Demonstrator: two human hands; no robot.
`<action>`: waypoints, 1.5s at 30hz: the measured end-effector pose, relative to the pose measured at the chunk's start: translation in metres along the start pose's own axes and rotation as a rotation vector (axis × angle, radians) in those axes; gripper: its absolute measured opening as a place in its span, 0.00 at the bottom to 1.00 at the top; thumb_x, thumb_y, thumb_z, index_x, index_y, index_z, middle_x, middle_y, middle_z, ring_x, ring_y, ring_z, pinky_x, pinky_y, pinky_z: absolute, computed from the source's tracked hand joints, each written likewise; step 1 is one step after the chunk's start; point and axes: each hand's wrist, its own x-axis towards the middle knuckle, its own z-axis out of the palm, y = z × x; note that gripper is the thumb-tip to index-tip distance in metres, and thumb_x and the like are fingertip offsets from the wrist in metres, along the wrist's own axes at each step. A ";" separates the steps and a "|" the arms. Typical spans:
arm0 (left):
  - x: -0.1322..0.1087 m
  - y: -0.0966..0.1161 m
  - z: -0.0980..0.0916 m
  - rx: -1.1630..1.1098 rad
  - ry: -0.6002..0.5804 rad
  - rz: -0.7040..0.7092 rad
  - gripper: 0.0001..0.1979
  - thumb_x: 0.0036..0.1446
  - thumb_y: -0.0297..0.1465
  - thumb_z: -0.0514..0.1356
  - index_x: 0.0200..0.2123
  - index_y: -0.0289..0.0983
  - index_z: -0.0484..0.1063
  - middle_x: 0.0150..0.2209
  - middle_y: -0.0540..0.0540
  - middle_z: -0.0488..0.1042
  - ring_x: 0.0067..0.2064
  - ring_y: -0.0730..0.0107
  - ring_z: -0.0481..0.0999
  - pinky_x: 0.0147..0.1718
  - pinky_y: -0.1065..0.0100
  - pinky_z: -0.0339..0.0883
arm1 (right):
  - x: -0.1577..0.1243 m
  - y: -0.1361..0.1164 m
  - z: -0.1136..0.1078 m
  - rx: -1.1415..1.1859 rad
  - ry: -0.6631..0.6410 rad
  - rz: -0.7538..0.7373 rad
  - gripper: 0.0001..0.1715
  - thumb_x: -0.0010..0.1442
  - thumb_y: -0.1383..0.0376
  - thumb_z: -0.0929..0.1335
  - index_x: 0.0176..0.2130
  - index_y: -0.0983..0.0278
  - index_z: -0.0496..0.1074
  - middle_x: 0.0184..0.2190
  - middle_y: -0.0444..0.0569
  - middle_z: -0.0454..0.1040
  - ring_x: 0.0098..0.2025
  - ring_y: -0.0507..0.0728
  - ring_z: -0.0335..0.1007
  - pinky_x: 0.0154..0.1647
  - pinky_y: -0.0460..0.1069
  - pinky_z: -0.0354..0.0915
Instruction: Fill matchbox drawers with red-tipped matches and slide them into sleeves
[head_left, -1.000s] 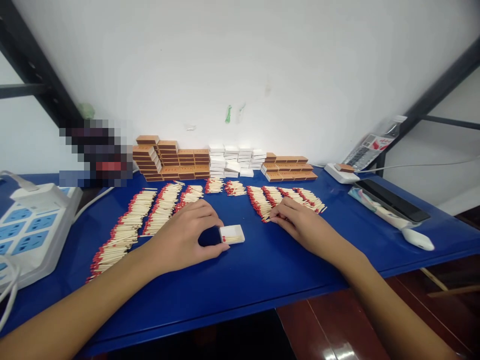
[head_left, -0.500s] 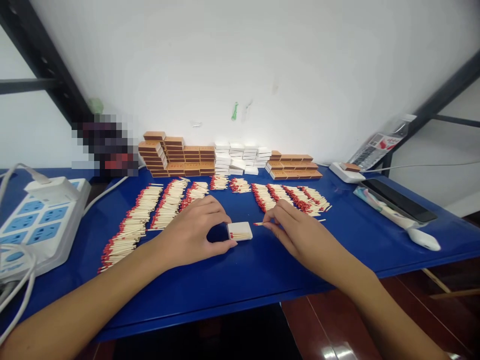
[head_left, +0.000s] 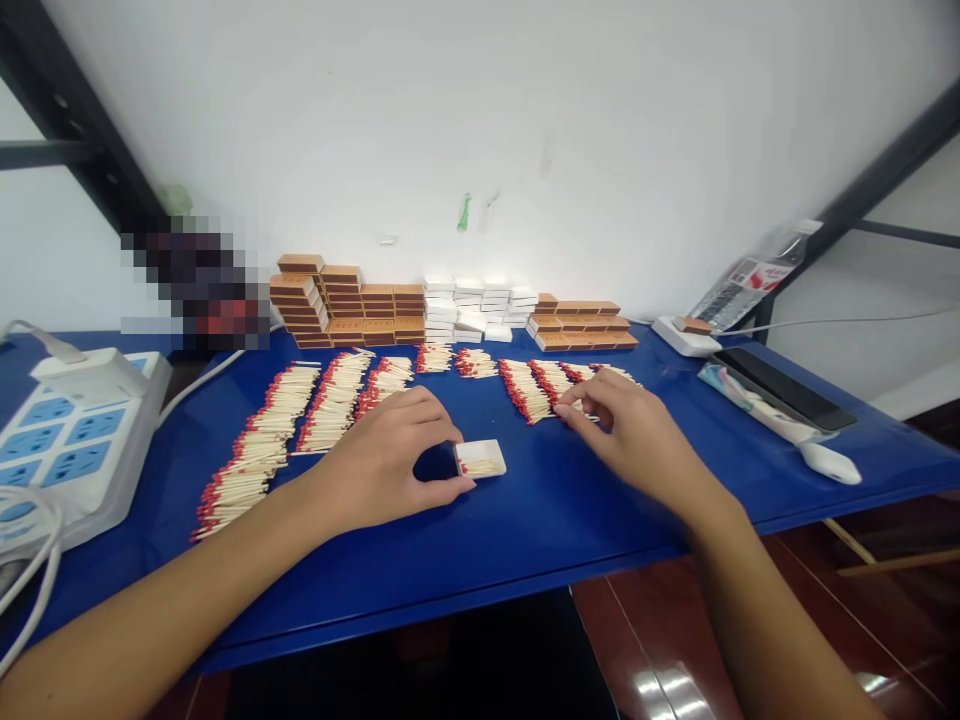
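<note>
My left hand (head_left: pixel 397 450) holds a small white matchbox tray (head_left: pixel 486 451) by its left end, thumb and fingers on opposite edges. Several red-headed matches (head_left: pixel 480 466) lie along the tray's near side. My right hand (head_left: pixel 637 430) is at the near end of the match rows on the right, its thumb and forefinger pinched on a match that they mostly cover. One row of matches (head_left: pixel 527 390) runs just left of these fingertips. More rows of matches (head_left: pixel 334 400) lie behind and left of my left hand.
Brown matchbox sleeves (head_left: pixel 360 310) and white trays (head_left: pixel 469 308) are stacked along the wall, with more sleeves (head_left: pixel 581 325) to their right. A power strip (head_left: pixel 82 440) with cables stands left. At right are a phone (head_left: pixel 784 388), a toothbrush-like packaged item (head_left: pixel 772 415) and a plastic bottle (head_left: pixel 757 280).
My right hand has moved away from the tray, back and right to the match rows. The match it held beside the tray is no longer seen there. My left hand stays on the tray.
</note>
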 end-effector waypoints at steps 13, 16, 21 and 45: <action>0.000 -0.002 0.000 0.008 -0.001 -0.006 0.13 0.66 0.42 0.71 0.45 0.38 0.83 0.43 0.43 0.82 0.48 0.56 0.78 0.48 0.55 0.73 | 0.001 0.023 0.010 0.024 -0.178 -0.071 0.11 0.76 0.60 0.65 0.42 0.58 0.74 0.43 0.52 0.75 0.44 0.62 0.74 0.45 0.56 0.69; 0.000 -0.001 -0.001 0.009 -0.008 -0.012 0.13 0.66 0.42 0.71 0.45 0.38 0.83 0.43 0.43 0.82 0.48 0.56 0.78 0.48 0.55 0.73 | -0.005 0.013 0.007 0.022 -0.136 -0.027 0.09 0.75 0.60 0.66 0.39 0.58 0.71 0.41 0.51 0.75 0.41 0.61 0.73 0.42 0.55 0.68; 0.001 -0.001 -0.001 0.009 -0.012 -0.012 0.14 0.66 0.43 0.71 0.44 0.38 0.83 0.43 0.43 0.81 0.48 0.56 0.78 0.48 0.55 0.73 | -0.022 -0.006 0.006 -0.061 -0.097 0.091 0.17 0.73 0.54 0.69 0.34 0.58 0.70 0.35 0.48 0.76 0.34 0.59 0.72 0.37 0.55 0.64; 0.001 -0.002 -0.001 0.006 -0.030 -0.024 0.13 0.66 0.42 0.70 0.45 0.39 0.83 0.43 0.43 0.81 0.48 0.56 0.78 0.48 0.55 0.73 | 0.001 0.026 0.017 0.023 -0.168 -0.113 0.09 0.77 0.61 0.64 0.48 0.57 0.75 0.49 0.54 0.74 0.47 0.63 0.76 0.49 0.59 0.72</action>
